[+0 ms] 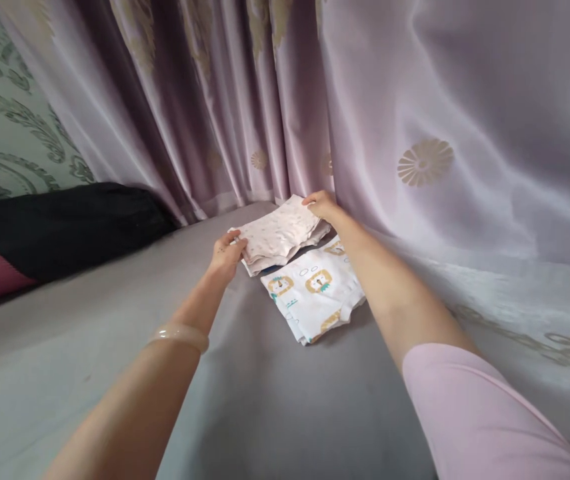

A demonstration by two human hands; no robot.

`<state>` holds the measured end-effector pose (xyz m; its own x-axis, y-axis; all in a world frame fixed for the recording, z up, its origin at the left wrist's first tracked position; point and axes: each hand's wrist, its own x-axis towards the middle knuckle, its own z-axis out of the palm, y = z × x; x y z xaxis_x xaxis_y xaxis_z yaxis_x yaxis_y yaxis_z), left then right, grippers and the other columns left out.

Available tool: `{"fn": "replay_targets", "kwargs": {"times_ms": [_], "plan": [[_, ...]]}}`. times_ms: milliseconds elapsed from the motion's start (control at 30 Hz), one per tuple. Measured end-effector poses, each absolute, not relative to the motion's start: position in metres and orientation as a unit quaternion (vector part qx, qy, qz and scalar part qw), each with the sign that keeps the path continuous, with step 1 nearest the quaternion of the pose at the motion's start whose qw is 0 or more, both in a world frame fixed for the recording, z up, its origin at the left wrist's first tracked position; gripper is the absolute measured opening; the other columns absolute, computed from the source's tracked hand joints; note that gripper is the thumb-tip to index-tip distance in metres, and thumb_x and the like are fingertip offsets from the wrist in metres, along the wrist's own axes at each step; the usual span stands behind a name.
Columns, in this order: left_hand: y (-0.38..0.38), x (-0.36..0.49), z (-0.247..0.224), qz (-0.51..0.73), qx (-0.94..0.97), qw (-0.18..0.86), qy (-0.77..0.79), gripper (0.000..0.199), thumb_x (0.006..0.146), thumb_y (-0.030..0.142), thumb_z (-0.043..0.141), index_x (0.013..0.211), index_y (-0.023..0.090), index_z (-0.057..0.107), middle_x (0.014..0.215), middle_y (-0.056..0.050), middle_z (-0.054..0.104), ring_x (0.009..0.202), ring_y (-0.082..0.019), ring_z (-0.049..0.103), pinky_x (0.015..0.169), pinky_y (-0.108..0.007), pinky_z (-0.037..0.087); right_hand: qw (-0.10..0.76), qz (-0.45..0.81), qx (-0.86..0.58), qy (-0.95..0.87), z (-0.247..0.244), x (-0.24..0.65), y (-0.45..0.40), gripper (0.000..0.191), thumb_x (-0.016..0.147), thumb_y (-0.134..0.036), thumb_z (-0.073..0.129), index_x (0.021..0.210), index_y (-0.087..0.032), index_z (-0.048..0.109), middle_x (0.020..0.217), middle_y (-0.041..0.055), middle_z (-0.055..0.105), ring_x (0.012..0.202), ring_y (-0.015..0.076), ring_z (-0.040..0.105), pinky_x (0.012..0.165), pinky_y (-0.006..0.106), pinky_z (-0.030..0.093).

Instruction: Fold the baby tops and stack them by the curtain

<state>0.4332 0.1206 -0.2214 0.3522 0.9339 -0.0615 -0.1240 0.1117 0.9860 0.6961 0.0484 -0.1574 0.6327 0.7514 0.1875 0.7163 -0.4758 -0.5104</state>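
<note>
Both my hands grip a folded pale pink cloth garment with small faint spots, out ahead of me near the curtain. My left hand pinches its left end between thumb and fingers. At the far right corner, my right hand is closed on its edge. The pink garment lies over or just above other folded layers; a bit of dark blue shows beneath it. Directly in front is a folded white garment printed with yellow lion faces, partly hidden behind my right forearm.
A grey sheet covers the flat surface. Shiny lilac curtains with gold motifs hang along the back and right. On the left lies a long black and dark pink bundle against patterned green wallpaper.
</note>
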Motion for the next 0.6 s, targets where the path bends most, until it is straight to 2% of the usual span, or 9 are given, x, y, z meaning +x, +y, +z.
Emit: {"fn": "replay_targets", "kwargs": {"times_ms": [100, 167, 267, 367, 433, 500, 600], "plan": [[0.122, 0.432, -0.232, 0.385, 0.551, 0.615, 0.411, 0.044, 0.072, 0.015, 0.069, 0.115, 0.009, 0.064, 0.092, -0.006, 0.066, 0.078, -0.015, 0.065, 0.070, -0.026, 0.052, 0.180, 0.031, -0.885, -0.429, -0.169, 0.692, 0.045, 0.036, 0.087, -0.006, 0.054, 0.115, -0.019, 0.072, 0.124, 0.0063, 0.067, 0.108, 0.0163, 0.064, 0.095, 0.024, 0.045], [0.121, 0.426, -0.234, 0.379, 0.574, 0.596, 0.414, 0.040, 0.076, 0.019, 0.069, 0.115, 0.010, 0.064, 0.105, -0.010, 0.064, 0.083, -0.016, 0.065, 0.072, -0.028, 0.054, 0.133, 0.025, -0.894, -0.426, -0.174, 0.683, 0.044, 0.033, 0.089, -0.011, 0.056, 0.117, -0.020, 0.071, 0.126, 0.0099, 0.066, 0.111, 0.0207, 0.063, 0.097, 0.029, 0.045], [0.118, 0.404, -0.234, 0.355, 0.616, 0.568, 0.415, 0.042, 0.080, 0.028, 0.066, 0.119, 0.012, 0.061, 0.120, -0.013, 0.060, 0.087, -0.017, 0.065, 0.075, -0.031, 0.056, 0.105, -0.011, -0.893, -0.438, -0.176, 0.663, 0.047, 0.034, 0.091, -0.011, 0.051, 0.120, -0.015, 0.070, 0.129, 0.0173, 0.063, 0.127, 0.0289, 0.052, 0.108, 0.040, 0.037], [0.117, 0.362, -0.235, 0.288, 0.694, 0.492, 0.441, 0.049, 0.080, 0.036, 0.064, 0.123, 0.014, 0.059, 0.117, -0.012, 0.064, 0.090, -0.020, 0.067, 0.082, -0.036, 0.056, 0.080, -0.046, -0.863, -0.497, -0.174, 0.642, 0.054, 0.039, 0.094, -0.014, 0.042, 0.126, -0.012, 0.066, 0.137, 0.0198, 0.057, 0.135, 0.0302, 0.042, 0.114, 0.042, 0.027], [0.121, 0.327, -0.240, 0.251, 0.757, 0.404, 0.448, 0.051, 0.077, 0.045, 0.061, 0.120, 0.016, 0.061, 0.115, -0.012, 0.066, 0.096, -0.024, 0.067, 0.087, -0.040, 0.055, 0.069, -0.030, -0.850, -0.521, -0.174, 0.632, 0.058, 0.046, 0.099, -0.027, 0.035, 0.139, -0.013, 0.055, 0.148, 0.0182, 0.047, 0.139, 0.0312, 0.036, 0.115, 0.045, 0.026], [0.127, 0.286, -0.248, 0.242, 0.804, 0.330, 0.431, 0.054, 0.075, 0.054, 0.056, 0.115, 0.018, 0.063, 0.117, -0.012, 0.065, 0.103, -0.028, 0.065, 0.092, -0.042, 0.053, 0.055, 0.028, -0.863, -0.501, -0.177, 0.626, 0.059, 0.059, 0.102, -0.046, 0.026, 0.152, -0.018, 0.036, 0.161, 0.0145, 0.027, 0.147, 0.0337, 0.022, 0.117, 0.054, 0.019], [0.137, 0.217, -0.264, 0.230, 0.845, 0.231, 0.423, 0.052, 0.075, 0.060, 0.051, 0.110, 0.022, 0.063, 0.122, -0.013, 0.063, 0.111, -0.032, 0.063, 0.099, -0.048, 0.050, 0.031, 0.106, -0.879, -0.464, -0.182, 0.629, 0.056, 0.069, 0.099, -0.061, 0.016, 0.158, -0.026, 0.016, 0.167, 0.0084, 0.004, 0.151, 0.0329, 0.002, 0.117, 0.062, 0.008]]}}
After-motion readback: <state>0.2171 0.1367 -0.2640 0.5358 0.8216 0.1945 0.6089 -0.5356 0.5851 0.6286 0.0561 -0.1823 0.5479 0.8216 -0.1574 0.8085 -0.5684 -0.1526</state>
